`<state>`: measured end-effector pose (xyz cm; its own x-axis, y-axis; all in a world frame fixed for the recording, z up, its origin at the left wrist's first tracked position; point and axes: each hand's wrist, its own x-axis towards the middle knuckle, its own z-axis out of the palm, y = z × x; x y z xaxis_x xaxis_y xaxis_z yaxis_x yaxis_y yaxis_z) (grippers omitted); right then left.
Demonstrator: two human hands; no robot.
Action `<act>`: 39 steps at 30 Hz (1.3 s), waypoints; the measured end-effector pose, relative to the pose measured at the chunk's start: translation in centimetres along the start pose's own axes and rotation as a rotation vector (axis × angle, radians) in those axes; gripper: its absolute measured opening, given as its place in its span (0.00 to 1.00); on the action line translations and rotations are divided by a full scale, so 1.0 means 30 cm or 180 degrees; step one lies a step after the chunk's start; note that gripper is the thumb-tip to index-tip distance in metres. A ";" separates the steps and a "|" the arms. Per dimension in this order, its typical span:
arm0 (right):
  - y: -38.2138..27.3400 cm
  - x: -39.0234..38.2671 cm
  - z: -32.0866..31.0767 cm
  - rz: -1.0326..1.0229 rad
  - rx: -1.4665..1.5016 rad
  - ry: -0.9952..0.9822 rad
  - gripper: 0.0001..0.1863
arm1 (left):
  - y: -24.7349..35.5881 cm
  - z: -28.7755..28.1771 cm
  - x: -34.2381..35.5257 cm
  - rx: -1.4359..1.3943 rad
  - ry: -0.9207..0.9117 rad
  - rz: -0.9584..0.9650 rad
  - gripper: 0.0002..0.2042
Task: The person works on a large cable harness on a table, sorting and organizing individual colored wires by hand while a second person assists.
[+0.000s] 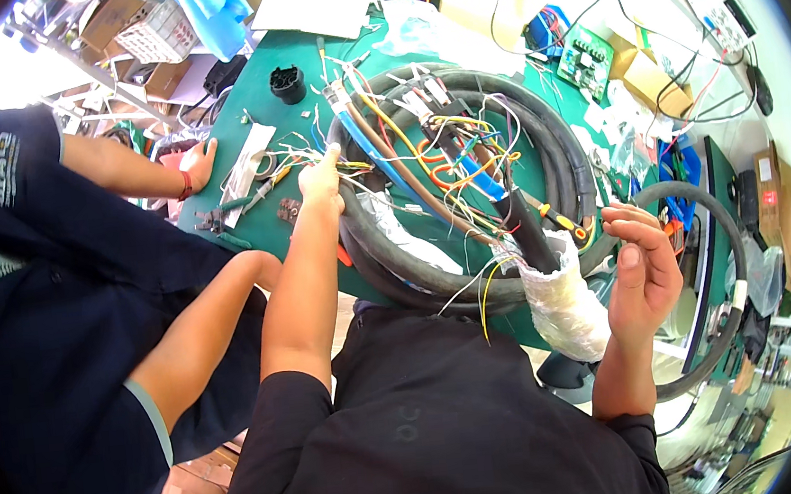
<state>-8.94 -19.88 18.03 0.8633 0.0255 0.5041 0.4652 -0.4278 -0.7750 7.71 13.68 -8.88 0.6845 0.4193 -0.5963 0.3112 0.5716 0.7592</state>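
Observation:
A thick black cable (579,172) lies coiled on the green bench. Its stripped ends spread into blue and brown conductors and many thin coloured wires (470,135) over the middle of the coil. At the coil's left side my left hand (319,183) is closed on a bundle of thin wires, its fingertips partly hidden. My right hand (643,266) is raised near the front edge, fingers loosely bent and apart, with nothing in it. Beside it, clear plastic wrap (563,302) covers part of the cable. A yellow-and-black handled tool (560,222) lies against the coil.
Left of the coil are wire strippers (212,221), a tape roll (266,167) and a black round connector (287,84). A co-worker's hand (200,165) rests at the bench's left edge. A green circuit board (587,64) and cardboard boxes sit at the far right. A cable loop (737,252) overhangs the right side.

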 end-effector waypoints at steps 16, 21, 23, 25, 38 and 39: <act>0.083 -0.043 -0.001 0.0707 0.0254 0.0424 0.10 | 0.024 0.025 -0.097 -0.0198 -0.0643 0.1371 0.07; 0.085 -0.059 0.016 0.0703 0.0384 0.0302 0.09 | 0.063 0.027 -0.159 -0.0344 -0.1046 0.1080 0.12; 0.082 -0.079 0.031 0.0724 0.0414 0.0134 0.09 | 0.093 0.025 -0.189 -0.0471 -0.1217 0.0833 0.14; 0.071 -0.093 0.053 0.0755 0.0505 -0.0073 0.09 | 0.100 -0.001 -0.163 -0.0627 -0.1353 0.0764 0.18; -0.003 -0.103 0.162 0.0361 0.0292 -0.0881 0.07 | 0.093 -0.068 -0.183 -0.0857 -0.1762 0.0575 0.25; -0.003 -0.108 0.165 0.0395 0.0298 -0.0867 0.06 | 0.092 -0.063 -0.183 -0.0896 -0.1805 0.0548 0.26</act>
<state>-10.81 -15.46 14.60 0.9295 0.2247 0.2925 0.3579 -0.3580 -0.8624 3.56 14.30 -4.00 0.9745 0.1285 -0.1838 0.0343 0.7246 0.6883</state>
